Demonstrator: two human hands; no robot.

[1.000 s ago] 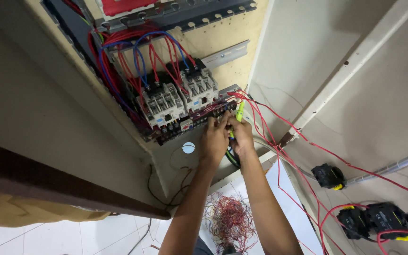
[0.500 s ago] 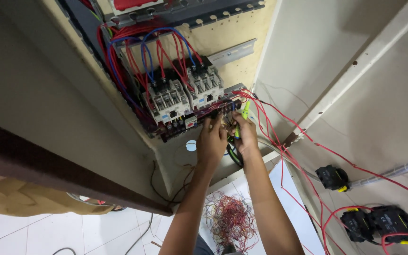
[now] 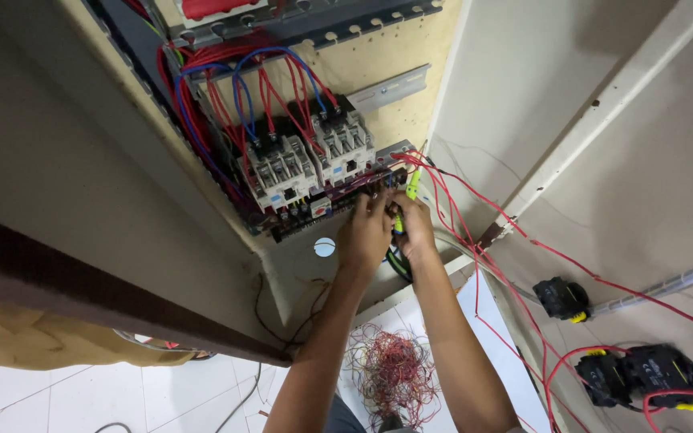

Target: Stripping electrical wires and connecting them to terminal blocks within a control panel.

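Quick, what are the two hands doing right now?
Left hand: fingers curled at the terminal strip; what they hold cannot be told.
Right hand: closed on a green screwdriver.

Green-handled screwdriver (image 3: 411, 189) upright at the dark terminal strip (image 3: 338, 210)

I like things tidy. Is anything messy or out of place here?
Yes. A tangled heap of cut wire scraps lies on the floor below the hands, and loose red wires trail out of the panel's terminal strip across the cabinet door instead of being bundled.
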